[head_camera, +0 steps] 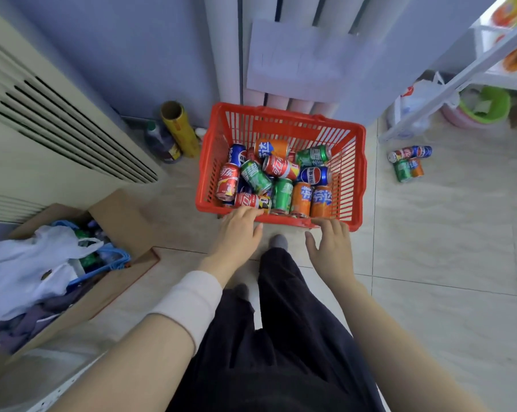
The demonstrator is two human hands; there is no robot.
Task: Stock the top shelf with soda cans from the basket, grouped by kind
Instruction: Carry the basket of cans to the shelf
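The left hand (239, 230) and right hand (330, 248) rest on the red basket's (281, 126) near rim, fingers loosely spread. Mixed soda cans (281, 168) lie inside.

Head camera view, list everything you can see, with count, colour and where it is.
basket: one, red, floor, centre
soda cans: at least eleven, red, blue, green, orange, jumbled in the basket
loose cans: about four, mixed colours, floor near the shelf's foot
shelf: one, white, upper right
tub: one, green, under the shelf
plastic bag: one, white, by the shelf's foot
cardboard box: one, brown, lower left, holding bags and cloth
film roll: one, yellow, left of the basket
bottle: one, dark, beside the film roll
air conditioner: one, cream, left
left hand: at the basket's near rim, holding nothing
right hand: at the near rim, holding nothing
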